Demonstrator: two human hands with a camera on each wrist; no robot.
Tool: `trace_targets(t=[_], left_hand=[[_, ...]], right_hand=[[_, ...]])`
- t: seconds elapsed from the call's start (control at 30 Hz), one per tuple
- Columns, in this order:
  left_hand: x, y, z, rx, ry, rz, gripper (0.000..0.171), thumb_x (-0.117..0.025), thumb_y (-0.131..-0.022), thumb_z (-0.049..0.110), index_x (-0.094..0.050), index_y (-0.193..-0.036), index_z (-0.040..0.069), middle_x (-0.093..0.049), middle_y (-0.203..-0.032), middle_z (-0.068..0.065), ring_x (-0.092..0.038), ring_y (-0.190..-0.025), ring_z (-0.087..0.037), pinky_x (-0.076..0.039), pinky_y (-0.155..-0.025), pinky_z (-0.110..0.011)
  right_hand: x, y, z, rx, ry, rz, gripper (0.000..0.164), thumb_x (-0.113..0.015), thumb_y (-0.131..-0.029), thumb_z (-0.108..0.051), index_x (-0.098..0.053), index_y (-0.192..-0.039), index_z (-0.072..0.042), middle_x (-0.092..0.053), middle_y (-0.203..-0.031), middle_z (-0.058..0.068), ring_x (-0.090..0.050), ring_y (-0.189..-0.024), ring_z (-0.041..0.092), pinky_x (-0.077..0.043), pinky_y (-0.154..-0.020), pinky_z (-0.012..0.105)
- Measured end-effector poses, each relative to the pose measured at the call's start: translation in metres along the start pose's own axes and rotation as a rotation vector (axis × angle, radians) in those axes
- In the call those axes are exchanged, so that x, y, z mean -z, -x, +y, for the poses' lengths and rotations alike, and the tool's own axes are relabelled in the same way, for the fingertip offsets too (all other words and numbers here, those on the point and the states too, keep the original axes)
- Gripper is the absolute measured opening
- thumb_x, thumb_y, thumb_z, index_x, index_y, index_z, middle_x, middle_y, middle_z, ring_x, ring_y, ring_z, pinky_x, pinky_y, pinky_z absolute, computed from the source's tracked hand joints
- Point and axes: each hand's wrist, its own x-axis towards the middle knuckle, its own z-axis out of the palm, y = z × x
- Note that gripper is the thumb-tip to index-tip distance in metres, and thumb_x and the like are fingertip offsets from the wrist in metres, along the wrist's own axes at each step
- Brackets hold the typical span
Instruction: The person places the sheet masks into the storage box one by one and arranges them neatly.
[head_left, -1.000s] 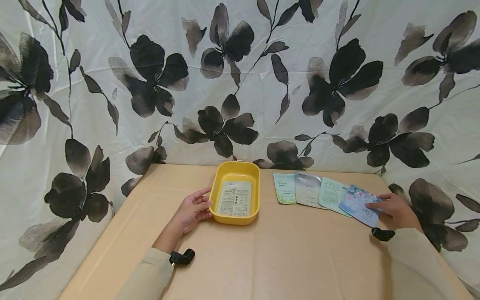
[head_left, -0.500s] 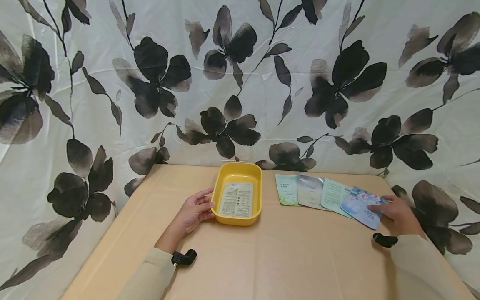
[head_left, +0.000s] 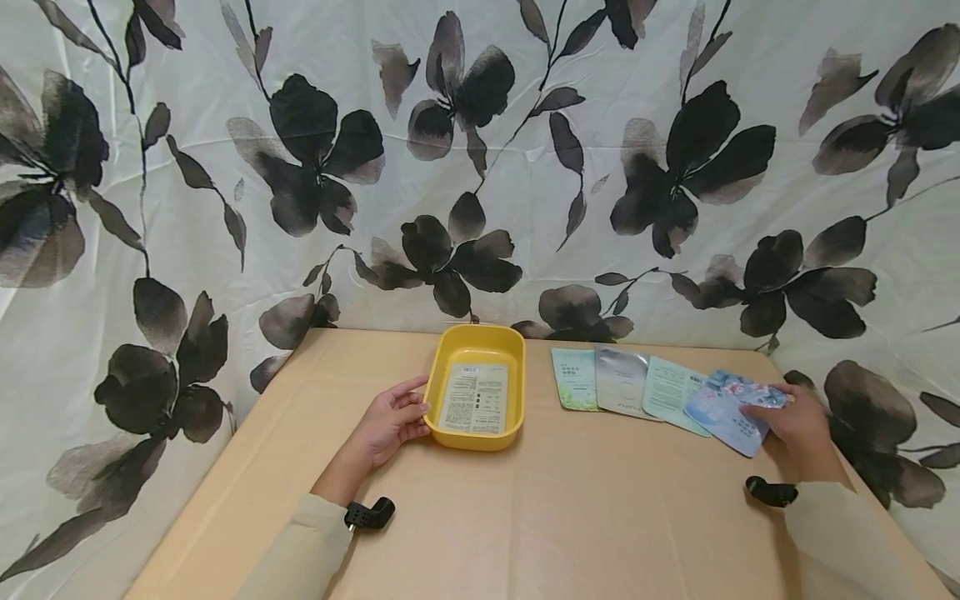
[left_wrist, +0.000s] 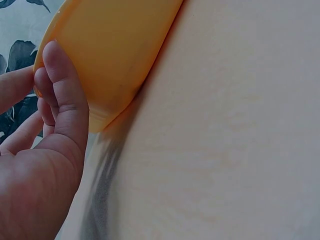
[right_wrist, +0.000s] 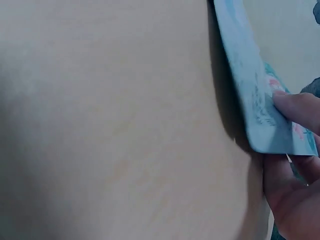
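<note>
A yellow plastic tray stands near the far edge of the table. In it lies a pale packet covered in small print. My left hand holds the tray's left rim; the left wrist view shows its fingers against the yellow wall. At the right, a blue face mask packet with a flower print is pinched by my right hand. The right wrist view shows the thumb on top of that packet and fingers under its edge, which is raised off the table.
Left of the blue packet, a green-white packet, a silver packet and a mint packet lie in an overlapping row. A flower-printed curtain hangs behind the table. A black wrist camera sits on the left sleeve.
My right hand's grip has shifted slightly on the blue packet, whose far right corner now looks bent up. The left hand stays at the tray.
</note>
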Motion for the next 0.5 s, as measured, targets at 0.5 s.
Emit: trace_targets(t=[0.5], left_hand=[[0.001,0.0,0.0,0.01,-0.011,0.001,0.067,-0.065,-0.097,0.0,-0.037,-0.158,0.007,-0.058,-0.104,-0.002,-0.067,-0.072,-0.013,-0.064,-0.073,-0.028]], right_hand=[[-0.006,0.011,-0.004,0.074,-0.065,-0.012,0.087,-0.068,-0.098,-0.037,-0.02,-0.158,0.004,-0.03,-0.154,0.038,-0.042,-0.13,0.052,-0.051,-0.106,0.054]])
